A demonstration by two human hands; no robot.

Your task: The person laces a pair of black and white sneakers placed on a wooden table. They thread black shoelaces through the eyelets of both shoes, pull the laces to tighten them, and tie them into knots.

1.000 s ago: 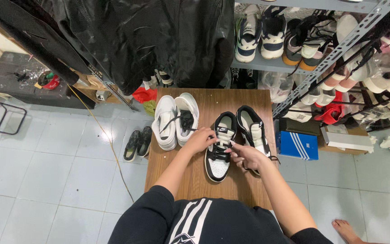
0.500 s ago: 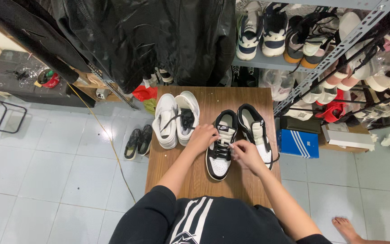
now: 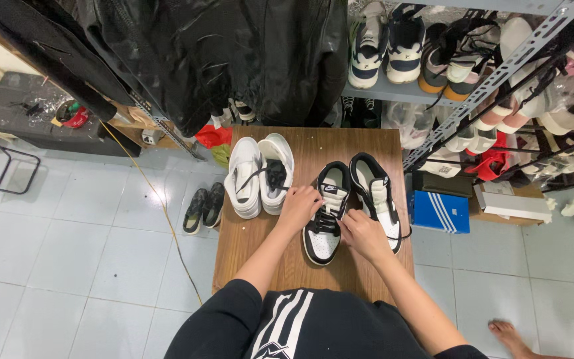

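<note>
A person stands at a small wooden desk (image 3: pixel 260 246), both arms reaching down onto a black-and-white sneaker (image 3: pixel 325 216) that lies near the desk's middle, toe toward the person. The left hand (image 3: pixel 298 207) rests on the shoe's left flank beside the laces, fingers curled against it; the right hand (image 3: pixel 361 234) sits on the right side, fingers pinched together at the black laces (image 3: pixel 325 223) — whether a lace end is truly gripped cannot be told. Just to the right lies the matching sneaker (image 3: pixel 375 197), its loose lace trailing toward the desk edge. To the left stands a pair of white sneakers (image 3: pixel 260 174), side by side and touching, with a dark lace draped across them. A pair of dark shoes (image 3: pixel 205 207) sits on the tiled floor beside the desk, a blue shoebox (image 3: pixel 440 213) on the other side — and a metal rack (image 3: pixel 493 73) of footwear rises at the right.
</note>
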